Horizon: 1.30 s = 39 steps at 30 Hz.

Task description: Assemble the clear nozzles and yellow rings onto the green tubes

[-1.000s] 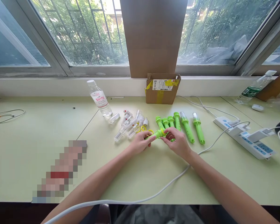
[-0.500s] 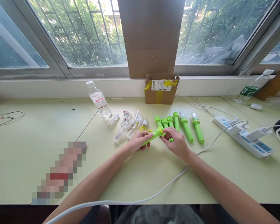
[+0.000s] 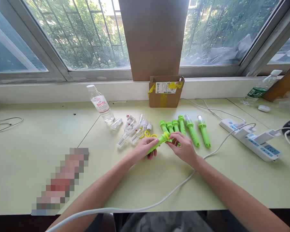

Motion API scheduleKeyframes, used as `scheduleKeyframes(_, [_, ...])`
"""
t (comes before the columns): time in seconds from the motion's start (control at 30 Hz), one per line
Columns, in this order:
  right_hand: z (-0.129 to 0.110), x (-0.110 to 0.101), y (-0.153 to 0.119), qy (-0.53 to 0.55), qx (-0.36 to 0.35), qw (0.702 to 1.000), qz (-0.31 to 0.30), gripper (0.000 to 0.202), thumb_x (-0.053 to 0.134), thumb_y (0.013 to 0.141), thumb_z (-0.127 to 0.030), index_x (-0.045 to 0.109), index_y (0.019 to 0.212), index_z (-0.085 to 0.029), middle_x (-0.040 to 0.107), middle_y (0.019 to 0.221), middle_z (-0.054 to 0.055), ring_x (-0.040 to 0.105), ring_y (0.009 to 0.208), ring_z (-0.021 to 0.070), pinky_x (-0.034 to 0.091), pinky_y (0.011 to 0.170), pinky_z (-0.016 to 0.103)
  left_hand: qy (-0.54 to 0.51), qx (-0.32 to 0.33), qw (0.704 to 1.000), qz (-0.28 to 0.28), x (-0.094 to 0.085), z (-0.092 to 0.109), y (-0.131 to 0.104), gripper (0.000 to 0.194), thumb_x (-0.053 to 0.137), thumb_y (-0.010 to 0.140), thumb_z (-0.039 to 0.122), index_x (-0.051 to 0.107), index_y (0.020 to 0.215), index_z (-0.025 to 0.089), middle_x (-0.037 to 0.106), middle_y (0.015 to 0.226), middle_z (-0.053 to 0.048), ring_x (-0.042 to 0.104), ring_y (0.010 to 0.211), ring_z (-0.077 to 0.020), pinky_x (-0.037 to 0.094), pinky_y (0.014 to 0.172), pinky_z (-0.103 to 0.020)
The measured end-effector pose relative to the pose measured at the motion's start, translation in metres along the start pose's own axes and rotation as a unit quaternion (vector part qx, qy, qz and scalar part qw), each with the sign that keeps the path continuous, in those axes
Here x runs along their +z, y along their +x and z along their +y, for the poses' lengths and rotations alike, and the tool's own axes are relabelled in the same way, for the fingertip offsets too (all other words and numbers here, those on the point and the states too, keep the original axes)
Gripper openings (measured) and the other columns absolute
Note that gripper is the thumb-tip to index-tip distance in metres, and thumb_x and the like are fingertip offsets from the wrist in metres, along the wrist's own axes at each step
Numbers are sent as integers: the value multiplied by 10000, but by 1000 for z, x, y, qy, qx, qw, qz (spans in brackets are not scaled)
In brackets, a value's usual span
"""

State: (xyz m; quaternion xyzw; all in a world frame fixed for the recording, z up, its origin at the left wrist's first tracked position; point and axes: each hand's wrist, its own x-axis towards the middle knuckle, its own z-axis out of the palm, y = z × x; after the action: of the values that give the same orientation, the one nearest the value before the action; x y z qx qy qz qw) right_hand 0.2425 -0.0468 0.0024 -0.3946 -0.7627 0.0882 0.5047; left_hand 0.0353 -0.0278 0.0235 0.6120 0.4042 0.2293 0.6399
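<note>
Near the middle of the table, my left hand (image 3: 147,147) is closed around a green plastic tube (image 3: 157,143), its wider end pointing up and to the right. At that end sits a yellow ring (image 3: 167,135), pinched by the fingers of my right hand (image 3: 181,145); the fingertips partly hide it. Just beyond my hands stand several green tubes lying in a row, two of them with clear caps, such as the capped green tube (image 3: 204,132) at the right. Left of them is a pile of clear plastic parts (image 3: 129,133), with loose yellow rings (image 3: 147,133) beside it.
A water bottle (image 3: 101,104) stands behind the pile. Against the sill is a small cardboard box (image 3: 165,100). A power strip (image 3: 250,139) with plugs lies on the right, and a white cable (image 3: 176,190) crosses the table in front. A blurred patch (image 3: 62,180) covers something at left.
The view has shifted slightly. Both hands keep their hold at the green tube, with the yellow ring showing a little more clearly at its end.
</note>
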Motion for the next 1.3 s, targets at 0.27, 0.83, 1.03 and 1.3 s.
scheduleKeyframes(0.27, [5, 1, -3, -21, -4, 1000, 10, 45, 594, 868, -185, 566, 892, -211, 638, 926, 52, 545, 516, 98, 486, 495, 259, 328, 146, 923, 136, 9, -8, 2, 312, 570, 818, 463, 536, 998, 209, 553, 686, 21, 507, 596, -140, 368, 581, -258])
scheduleKeyframes(0.83, [-7, 5, 1, 21, 64, 998, 0, 81, 603, 874, -277, 563, 889, -209, 609, 921, 54, 593, 559, 111, 522, 484, 250, 173, 81, 978, 82, 5, 1, -2, 315, 568, 812, 498, 465, 896, 213, 505, 597, 62, 473, 500, -96, 357, 483, -208])
scheduleKeyframes(1.03, [-11, 3, 4, 26, 74, 997, -6, 112, 604, 875, -304, 546, 878, -208, 597, 901, 50, 590, 560, 109, 515, 461, 236, 85, 7, 996, 21, 3, 6, -6, 385, 588, 792, 552, 446, 907, 214, 567, 563, 55, 438, 379, -71, 314, 383, -183])
scheduleKeyframes(1.3, [-14, 3, 5, 30, 72, 997, -5, 119, 594, 882, -319, 548, 882, -209, 585, 876, 41, 583, 554, 103, 520, 474, 238, 25, -2, 1000, -19, -2, 3, -3, 399, 580, 793, 562, 451, 895, 198, 619, 563, 23, 455, 377, -73, 297, 383, -181])
